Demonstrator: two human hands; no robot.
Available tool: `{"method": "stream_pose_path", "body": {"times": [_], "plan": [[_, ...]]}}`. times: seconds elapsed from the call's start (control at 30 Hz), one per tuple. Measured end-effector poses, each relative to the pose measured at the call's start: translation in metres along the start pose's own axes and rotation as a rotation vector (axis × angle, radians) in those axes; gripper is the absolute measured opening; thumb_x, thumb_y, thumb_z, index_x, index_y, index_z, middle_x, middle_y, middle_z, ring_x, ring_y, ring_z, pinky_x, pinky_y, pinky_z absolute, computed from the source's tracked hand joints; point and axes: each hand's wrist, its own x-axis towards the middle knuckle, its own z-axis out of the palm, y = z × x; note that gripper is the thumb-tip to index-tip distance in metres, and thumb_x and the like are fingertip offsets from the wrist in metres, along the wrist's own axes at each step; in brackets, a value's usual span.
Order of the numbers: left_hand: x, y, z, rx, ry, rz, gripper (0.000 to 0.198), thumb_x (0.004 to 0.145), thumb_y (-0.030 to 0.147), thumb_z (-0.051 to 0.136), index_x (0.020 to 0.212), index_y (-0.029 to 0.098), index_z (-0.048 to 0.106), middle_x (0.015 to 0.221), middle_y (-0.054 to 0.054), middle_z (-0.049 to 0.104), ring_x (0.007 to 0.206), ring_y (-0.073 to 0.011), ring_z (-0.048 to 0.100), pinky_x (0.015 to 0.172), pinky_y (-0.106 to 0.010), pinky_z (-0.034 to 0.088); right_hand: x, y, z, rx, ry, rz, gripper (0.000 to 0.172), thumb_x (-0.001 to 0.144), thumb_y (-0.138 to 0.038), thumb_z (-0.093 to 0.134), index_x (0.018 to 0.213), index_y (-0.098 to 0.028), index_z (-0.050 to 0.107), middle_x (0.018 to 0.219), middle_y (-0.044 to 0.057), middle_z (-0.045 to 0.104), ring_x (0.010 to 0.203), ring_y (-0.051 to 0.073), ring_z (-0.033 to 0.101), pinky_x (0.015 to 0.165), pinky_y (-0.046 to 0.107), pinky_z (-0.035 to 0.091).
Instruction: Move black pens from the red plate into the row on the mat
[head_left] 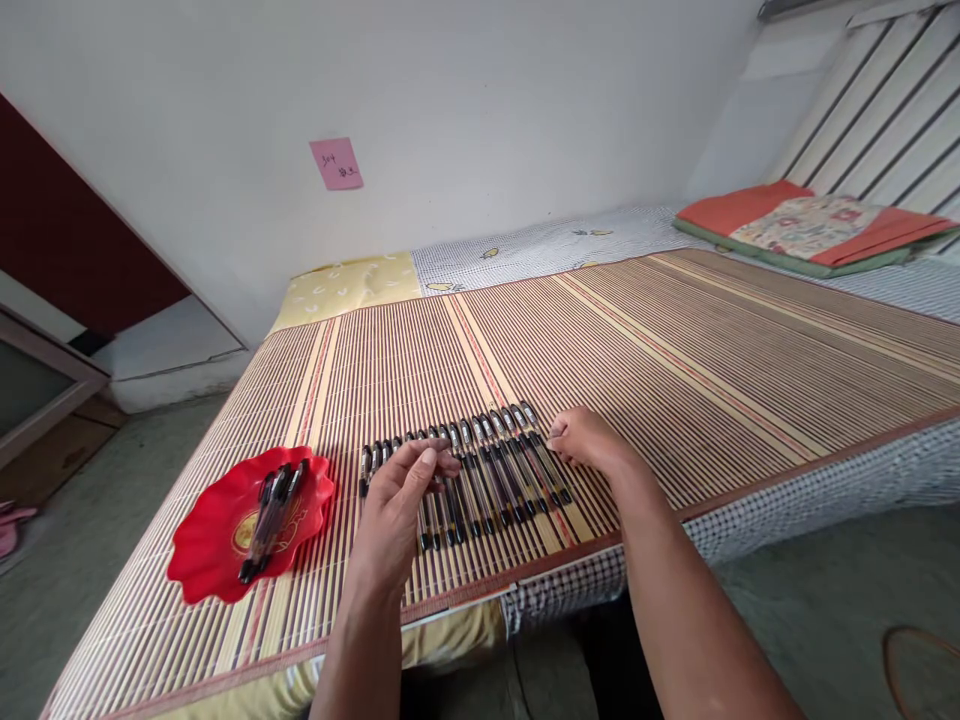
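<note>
Several black pens point(487, 470) lie side by side in a row on a striped bamboo mat point(675, 360) near the bed's front edge. My left hand point(401, 500) hovers over the left part of the row, fingers curled, thumb and fingertips pinching at a pen. Resting at the right end of the row, my right hand point(589, 440) has its fingers curled down onto the last pens. A red scalloped plate point(206, 545) with a few more black pens point(271, 515) sits to the left of my left hand.
The mat covers a bed against a white wall with a pink sticky note point(337, 163). Folded orange and patterned cushions point(810, 228) lie at the far right. Grey floor runs along the left side and in front.
</note>
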Motion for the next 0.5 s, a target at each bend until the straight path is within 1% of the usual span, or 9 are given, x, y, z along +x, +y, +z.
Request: {"method": "stream_pose_path", "body": {"times": [0.1,0.17,0.33,0.5], "plan": [[0.0,0.001,0.0,0.001,0.007,-0.007,0.039,0.089,0.052,0.073,0.106,0.017,0.074,0.096,-0.008,0.077,0.09,-0.0208,0.066,0.079,-0.031,0.045,-0.003,-0.007,-0.001,-0.031,-0.074,0.058,0.025,0.078,-0.023,0.083,0.061,-0.019,0.065,0.054,0.003,0.068,0.05,0.017,0.065,0.053,0.026,0.048],[0.0,0.0,0.0,0.007,0.007,-0.01,0.039,0.089,0.052,0.073,0.106,0.017,0.074,0.097,-0.009,0.077,0.09,-0.021,0.067,0.08,-0.031,0.045,-0.005,-0.009,-0.001,-0.041,-0.098,0.072,0.025,0.08,-0.022,0.081,0.061,-0.019,0.064,0.054,0.003,0.068,0.051,0.016,0.066,0.053,0.025,0.048],[0.0,-0.001,-0.002,0.022,-0.01,-0.009,0.036,0.092,0.05,0.071,0.108,0.018,0.074,0.099,-0.008,0.077,0.091,-0.0208,0.067,0.08,-0.031,0.046,-0.007,-0.012,-0.002,-0.043,-0.117,0.079,0.023,0.08,-0.022,0.08,0.064,-0.02,0.064,0.055,0.004,0.069,0.053,0.017,0.067,0.052,0.025,0.046],[0.0,-0.002,-0.001,0.017,-0.004,0.0,0.036,0.091,0.05,0.071,0.107,0.018,0.075,0.098,-0.008,0.077,0.09,-0.0215,0.068,0.078,-0.031,0.047,-0.008,-0.014,-0.003,-0.031,-0.115,0.083,0.023,0.08,-0.023,0.081,0.064,-0.02,0.064,0.055,0.003,0.069,0.052,0.016,0.066,0.05,0.023,0.045]]}}
